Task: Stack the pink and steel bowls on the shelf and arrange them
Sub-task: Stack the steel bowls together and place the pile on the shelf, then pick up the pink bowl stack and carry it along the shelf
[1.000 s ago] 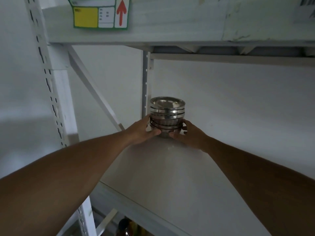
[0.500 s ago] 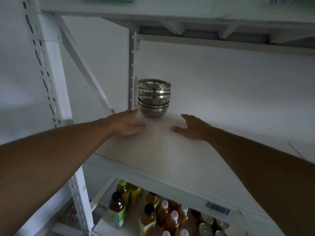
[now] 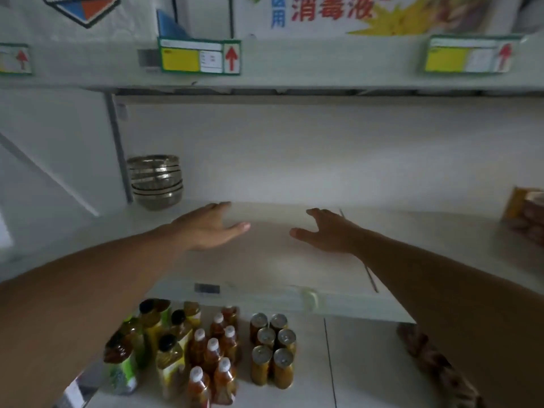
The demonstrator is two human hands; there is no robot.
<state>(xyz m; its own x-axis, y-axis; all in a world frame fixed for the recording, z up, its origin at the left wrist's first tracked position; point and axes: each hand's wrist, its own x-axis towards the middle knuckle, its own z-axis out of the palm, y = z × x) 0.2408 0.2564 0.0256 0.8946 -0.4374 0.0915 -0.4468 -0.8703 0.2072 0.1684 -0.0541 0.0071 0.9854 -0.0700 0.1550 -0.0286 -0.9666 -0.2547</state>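
Stack of steel bowls (image 3: 156, 181) stands upright, mouths up, its long axis vertical, at the far left back corner of the white shelf (image 3: 265, 260), just beside the grey upright post (image 3: 117, 148). Rims nested, leaning slightly (no pink bowl in view). Left hand (image 3: 207, 228) hovers over the shelf, fingers straight, holding nothing, right of the stack and apart from it. Right hand (image 3: 326, 231) likewise, fingers relaxed and spread, empty. Shelf edge above carries yellow price tags (image 3: 198, 55) with red arrows; cartons (image 3: 338, 13) with printed characters sit above. Lower shelf holds drink bottles (image 3: 206, 357) and a cluster of cans (image 3: 272, 348). A packaged item (image 3: 527, 213) lies at far right. White wall behind.
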